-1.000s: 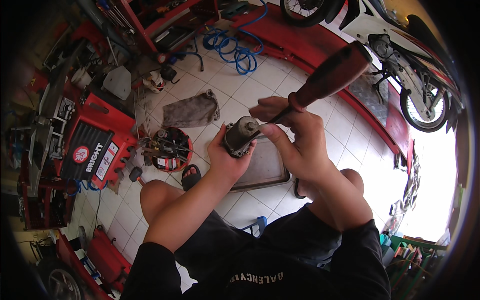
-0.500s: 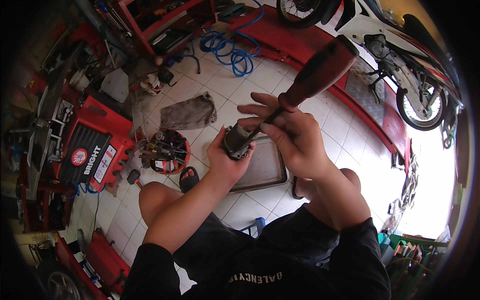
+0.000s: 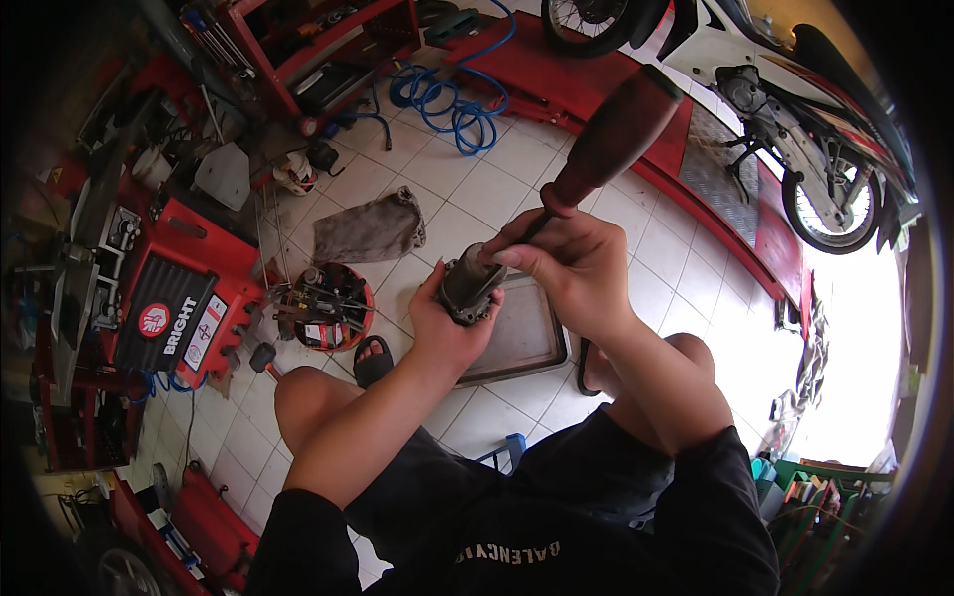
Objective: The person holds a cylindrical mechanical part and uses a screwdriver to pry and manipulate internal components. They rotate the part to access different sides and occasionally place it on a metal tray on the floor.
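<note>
My left hand is wrapped round a dark metal cylinder block, a short sleeve with a flanged, bolt-holed lower end. In my right hand is a large screwdriver with a worn red and black handle, held by its shaft just below the handle. Its shaft slants down toward the block's upper rim, where my right fingers touch the sleeve. The tip is hidden, so I cannot tell whether it sits inside the bore or against the wall. Beneath my hands lies a shallow metal tray on the floor.
A grimy cloth and a red tub of tools lie on the tiles ahead and left. Further left stands a red machine. A coiled blue hose lies far off, near a red ramp with a motorcycle.
My right hand has moved left and closer to the block, its spread fingers now curled in at the sleeve's rim. The screwdriver has shifted left with it.
</note>
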`<state>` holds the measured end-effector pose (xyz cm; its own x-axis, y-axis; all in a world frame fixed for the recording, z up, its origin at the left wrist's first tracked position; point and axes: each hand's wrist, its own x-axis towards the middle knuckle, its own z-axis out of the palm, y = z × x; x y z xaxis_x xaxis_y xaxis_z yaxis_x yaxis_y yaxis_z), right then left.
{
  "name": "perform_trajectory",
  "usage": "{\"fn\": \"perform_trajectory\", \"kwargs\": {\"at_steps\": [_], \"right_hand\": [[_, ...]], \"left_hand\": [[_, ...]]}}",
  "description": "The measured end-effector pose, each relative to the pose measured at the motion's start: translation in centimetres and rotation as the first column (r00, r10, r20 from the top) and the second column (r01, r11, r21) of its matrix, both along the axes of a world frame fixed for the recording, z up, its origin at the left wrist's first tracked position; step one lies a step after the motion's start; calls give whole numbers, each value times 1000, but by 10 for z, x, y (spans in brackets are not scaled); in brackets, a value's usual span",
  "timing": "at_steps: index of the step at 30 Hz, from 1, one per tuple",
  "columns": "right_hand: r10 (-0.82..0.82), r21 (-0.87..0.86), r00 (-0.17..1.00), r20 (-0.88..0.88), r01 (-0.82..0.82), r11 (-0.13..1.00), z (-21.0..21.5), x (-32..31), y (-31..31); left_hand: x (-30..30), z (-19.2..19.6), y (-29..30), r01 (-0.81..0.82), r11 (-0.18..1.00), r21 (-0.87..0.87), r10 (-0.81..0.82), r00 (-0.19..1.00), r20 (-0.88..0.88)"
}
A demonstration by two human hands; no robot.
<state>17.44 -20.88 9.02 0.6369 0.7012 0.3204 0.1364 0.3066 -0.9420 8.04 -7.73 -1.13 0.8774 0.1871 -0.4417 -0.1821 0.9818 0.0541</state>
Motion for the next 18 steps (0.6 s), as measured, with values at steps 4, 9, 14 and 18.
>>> {"fn": "perform_trajectory", "kwargs": {"at_steps": [4, 9, 14, 18], "right_hand": [[-31, -144, 998, 60, 39, 989, 11, 2, 3], [-54, 74, 998, 25, 52, 996, 8, -7, 12], [70, -147, 996, 62, -61, 987, 10, 4, -1], [-1, -210, 941, 338, 77, 975, 14, 2, 0]], "left_hand": [[-5, -6, 4, 28, 999, -19, -28, 1000, -7], [-4, -14, 6, -11, 1000, -23, 13, 998, 55], [-4, -3, 7, 9, 999, -34, -8, 1000, 20], [-6, 8, 2, -9, 1000, -5, 9, 999, -48]]}}
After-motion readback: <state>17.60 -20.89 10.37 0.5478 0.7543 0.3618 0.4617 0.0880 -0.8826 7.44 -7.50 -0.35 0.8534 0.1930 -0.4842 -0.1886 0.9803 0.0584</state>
